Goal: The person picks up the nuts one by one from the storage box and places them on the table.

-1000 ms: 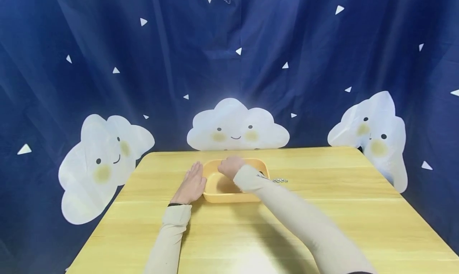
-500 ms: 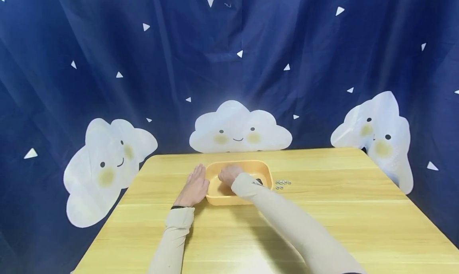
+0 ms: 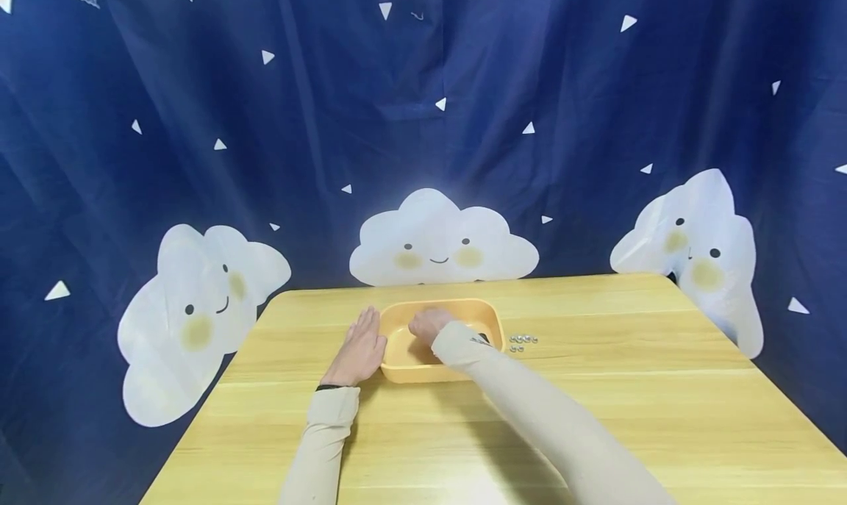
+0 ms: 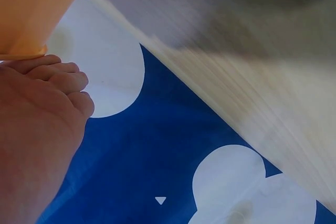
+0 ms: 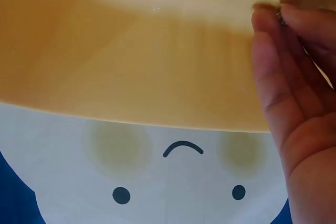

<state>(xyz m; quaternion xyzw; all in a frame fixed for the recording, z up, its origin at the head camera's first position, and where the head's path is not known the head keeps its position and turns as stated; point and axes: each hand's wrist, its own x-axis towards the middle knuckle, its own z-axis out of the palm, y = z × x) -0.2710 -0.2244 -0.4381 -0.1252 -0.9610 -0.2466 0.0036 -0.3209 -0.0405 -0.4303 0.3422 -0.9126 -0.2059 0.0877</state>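
A shallow orange plastic basin [image 3: 423, 374] stands on the table. My left hand [image 3: 358, 349] lies against its left side with the fingers straight; in the left wrist view, the fingers touch the basin's rim [image 4: 23, 56]. My right hand [image 3: 430, 325] reaches down inside the basin. Seen from the right wrist, the thumb and fingertips pinch a tiny shiny metal piece [image 5: 281, 18], mostly hidden by the fingers, its kind unclear. Several small silver pieces [image 3: 520, 339], which look like nuts, lie in two short rows just right of the basin.
The light wooden table [image 3: 595, 409] extends in front and to both sides. Behind it hangs a dark blue curtain [image 3: 490, 64] with clouds. A small black thing [image 3: 484, 337] shows beside the right sleeve, its kind unclear.
My right hand and forearm have dropped lower into the basin, and the second row of silver pieces has come into sight. My left hand keeps its place at the basin's side.
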